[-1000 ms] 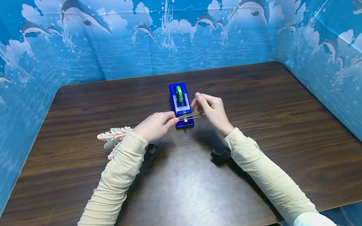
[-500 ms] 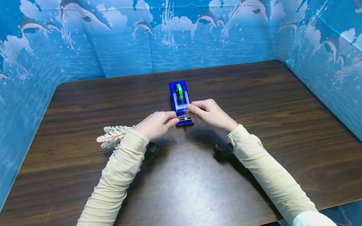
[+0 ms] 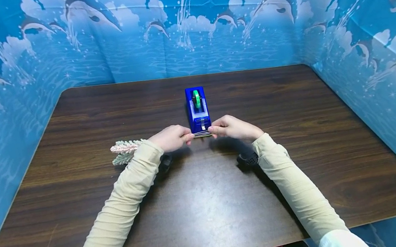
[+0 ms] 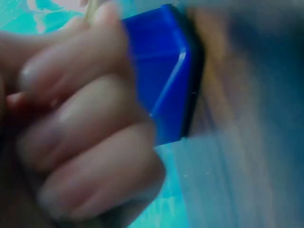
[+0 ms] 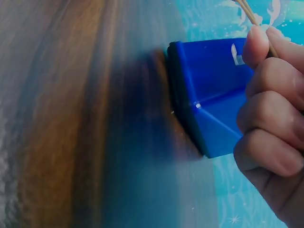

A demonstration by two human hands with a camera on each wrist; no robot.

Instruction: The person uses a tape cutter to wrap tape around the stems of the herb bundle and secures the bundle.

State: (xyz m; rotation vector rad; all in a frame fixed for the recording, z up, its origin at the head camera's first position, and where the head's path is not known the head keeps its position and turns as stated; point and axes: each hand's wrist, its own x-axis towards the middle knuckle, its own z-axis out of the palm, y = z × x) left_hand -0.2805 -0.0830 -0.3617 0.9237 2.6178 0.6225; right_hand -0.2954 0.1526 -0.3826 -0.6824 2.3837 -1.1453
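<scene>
In the head view, a bundle of artificial flower stems (image 3: 202, 134) runs crosswise at the front end of a blue tape dispenser (image 3: 191, 109). My left hand (image 3: 171, 138) grips the bundle on the left side. Its pink and pale green sprigs (image 3: 123, 152) stick out past my left wrist. On the right, my right hand (image 3: 234, 128) pinches the stems between thumb and forefinger, as the thin stalks (image 5: 249, 12) in the right wrist view also show. The left wrist view has the curled left fingers (image 4: 95, 137) close beside the dispenser. A green tape roll (image 3: 197, 98) sits in it.
A dark wood-grain table (image 3: 209, 205) lies under both forearms. Blue curtains (image 3: 189, 53) printed with dolphins stand along its far edge and sides. A dark wrist device (image 3: 247, 158) hangs below my right wrist, another (image 3: 165, 163) below the left.
My right hand has come from raised, loose fingers to a pinch on the stems. Both hands and the bundle have moved slightly toward the dispenser's near end. The sprigs have turned a little.
</scene>
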